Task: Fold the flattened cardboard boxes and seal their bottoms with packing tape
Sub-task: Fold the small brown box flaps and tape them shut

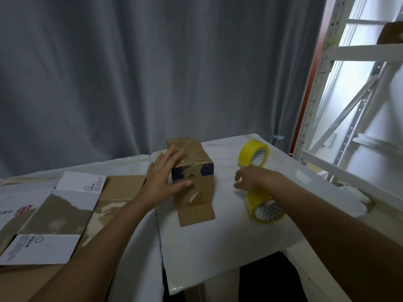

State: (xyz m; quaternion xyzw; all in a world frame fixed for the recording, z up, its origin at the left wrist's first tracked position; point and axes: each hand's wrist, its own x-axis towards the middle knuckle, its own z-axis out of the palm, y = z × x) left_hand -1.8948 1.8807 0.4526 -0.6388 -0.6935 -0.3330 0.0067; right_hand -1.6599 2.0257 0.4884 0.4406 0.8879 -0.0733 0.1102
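Head view looks down, close over table (218, 236).

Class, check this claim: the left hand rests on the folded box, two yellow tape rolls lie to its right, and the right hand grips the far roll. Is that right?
Not quite. In the head view the right hand grips nothing; it hovers between the far roll and near roll. The left hand does rest on the folded box.

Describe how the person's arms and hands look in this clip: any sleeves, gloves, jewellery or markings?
Both forearms are bare as far up as the head view shows; no sleeve edge is in view. The left hand and right hand wear no gloves. No watch, bracelet or ring shows at the wrists or fingers, though the right hand is slightly blurred. No markings or tape scraps can be made out on either arm.
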